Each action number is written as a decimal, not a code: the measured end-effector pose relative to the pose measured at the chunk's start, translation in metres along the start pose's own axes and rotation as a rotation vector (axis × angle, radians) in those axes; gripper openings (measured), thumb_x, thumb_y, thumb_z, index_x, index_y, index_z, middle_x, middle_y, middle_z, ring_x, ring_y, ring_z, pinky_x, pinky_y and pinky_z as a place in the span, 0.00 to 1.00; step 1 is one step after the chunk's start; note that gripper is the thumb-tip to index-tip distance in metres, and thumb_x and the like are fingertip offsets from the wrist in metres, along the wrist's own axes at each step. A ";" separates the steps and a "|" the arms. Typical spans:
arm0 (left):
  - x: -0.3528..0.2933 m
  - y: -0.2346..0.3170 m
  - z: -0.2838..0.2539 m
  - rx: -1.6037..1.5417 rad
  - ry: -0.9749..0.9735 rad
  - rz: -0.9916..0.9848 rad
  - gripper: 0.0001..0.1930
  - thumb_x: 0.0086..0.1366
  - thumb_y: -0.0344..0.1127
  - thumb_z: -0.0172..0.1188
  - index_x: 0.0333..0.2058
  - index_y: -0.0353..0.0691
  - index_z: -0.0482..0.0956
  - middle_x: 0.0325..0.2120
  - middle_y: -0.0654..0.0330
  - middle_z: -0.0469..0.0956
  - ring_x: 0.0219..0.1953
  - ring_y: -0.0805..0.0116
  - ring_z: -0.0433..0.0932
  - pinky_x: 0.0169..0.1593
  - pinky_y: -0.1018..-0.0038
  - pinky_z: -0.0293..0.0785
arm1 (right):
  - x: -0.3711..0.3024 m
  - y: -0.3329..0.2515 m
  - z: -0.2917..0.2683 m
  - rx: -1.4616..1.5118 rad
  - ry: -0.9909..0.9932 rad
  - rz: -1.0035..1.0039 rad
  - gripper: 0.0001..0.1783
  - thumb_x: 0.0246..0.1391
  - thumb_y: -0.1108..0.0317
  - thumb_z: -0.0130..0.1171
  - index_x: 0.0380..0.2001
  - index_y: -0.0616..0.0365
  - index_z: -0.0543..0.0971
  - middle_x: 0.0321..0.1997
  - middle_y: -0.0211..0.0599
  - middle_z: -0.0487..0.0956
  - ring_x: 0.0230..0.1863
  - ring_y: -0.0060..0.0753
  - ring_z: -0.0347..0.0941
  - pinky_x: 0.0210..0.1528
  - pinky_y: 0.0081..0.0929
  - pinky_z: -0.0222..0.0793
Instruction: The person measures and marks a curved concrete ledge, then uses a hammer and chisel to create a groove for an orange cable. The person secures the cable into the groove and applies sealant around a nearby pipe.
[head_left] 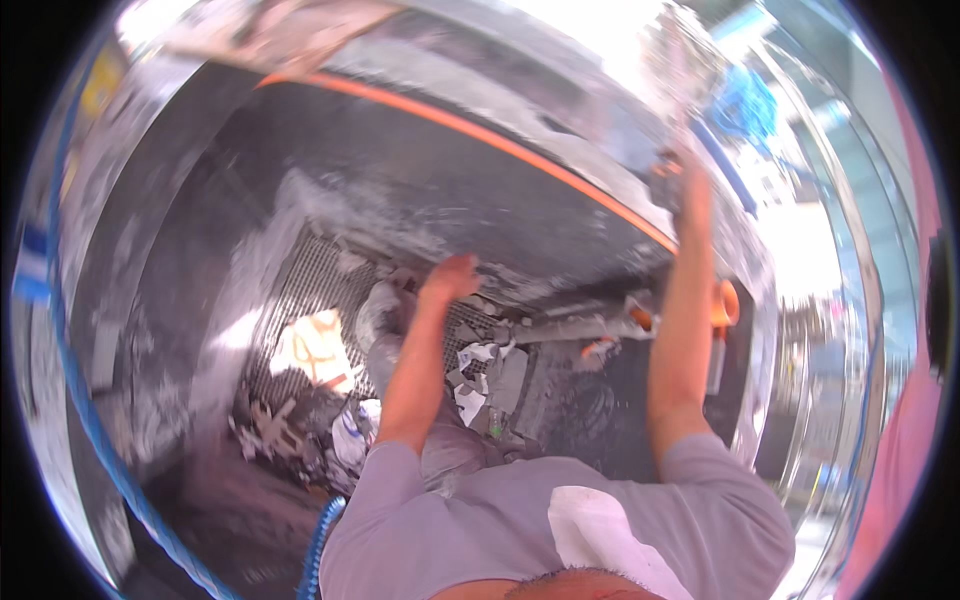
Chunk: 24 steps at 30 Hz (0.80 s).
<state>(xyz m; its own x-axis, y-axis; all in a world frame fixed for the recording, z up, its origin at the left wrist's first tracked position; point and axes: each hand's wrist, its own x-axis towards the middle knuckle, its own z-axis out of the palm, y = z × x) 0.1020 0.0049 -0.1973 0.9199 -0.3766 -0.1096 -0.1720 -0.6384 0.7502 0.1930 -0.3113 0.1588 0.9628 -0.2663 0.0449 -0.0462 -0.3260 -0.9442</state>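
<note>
My left hand hangs in front of the dark inner wall, above my dusty trouser leg. Motion smears its fingers, and I make out nothing held in it. Stretched forward on the right, my right hand is up at the wall's top edge, past the orange strip. Its fingers look closed around a small dark object, too blurred to name. The right forearm passes in front of an orange pipe end.
Broken scraps and pale rubble lie about my legs on a ribbed mat. A dusty pipe runs along the wall's foot. One blue hose curves down the left; a coiled blue hose is near my left side. Blue netting hangs far right.
</note>
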 end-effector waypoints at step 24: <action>-0.117 0.072 -0.061 -1.789 -0.272 -0.168 0.31 0.80 0.52 0.57 0.74 0.46 0.65 0.61 0.54 0.80 0.64 0.55 0.80 0.65 0.40 0.78 | -0.150 0.060 -0.433 -0.627 0.301 0.287 0.41 0.63 0.24 0.60 0.38 0.57 0.93 0.29 0.29 0.86 0.36 0.27 0.82 0.49 0.31 0.76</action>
<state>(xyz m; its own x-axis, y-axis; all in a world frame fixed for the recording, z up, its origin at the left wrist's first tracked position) 0.0041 0.0439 -0.0903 0.7775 -0.5951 -0.2032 0.6184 0.6648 0.4191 -0.0694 -0.6839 0.2367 0.7797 -0.6261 -0.0025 -0.5141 -0.6379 -0.5733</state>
